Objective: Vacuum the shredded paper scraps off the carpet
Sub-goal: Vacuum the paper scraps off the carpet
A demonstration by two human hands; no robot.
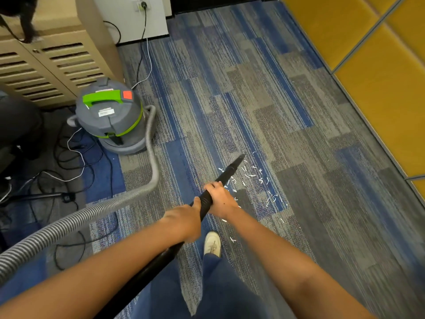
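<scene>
We look down from head height at a blue and grey striped carpet. A scatter of short white shredded paper scraps lies on it just ahead of us, mostly along a blue stripe, with a few strays nearer a white shoe. A long black rigid vacuum wand slants forward and down from waist level. Its narrow tip sits at the far left edge of the scatter, close to the carpet; we cannot tell whether it touches. We judge that the low angle is meant to bring the suction mouth right to the paper.

Both grips are on the wand, one behind the other. The right grip is forward, fingers curled over the top of the tube, probably steering the tip. The left grip sits just behind it, wrapped round the tube, probably carrying the weight. Neither is spread; each is closed round the wand.

A grey ribbed hose loops away to the left and up to a grey canister vacuum with a green handle. The canister stands near a beige slatted cabinet, well apart from the scraps. Most scraps appear not yet picked up.
</scene>
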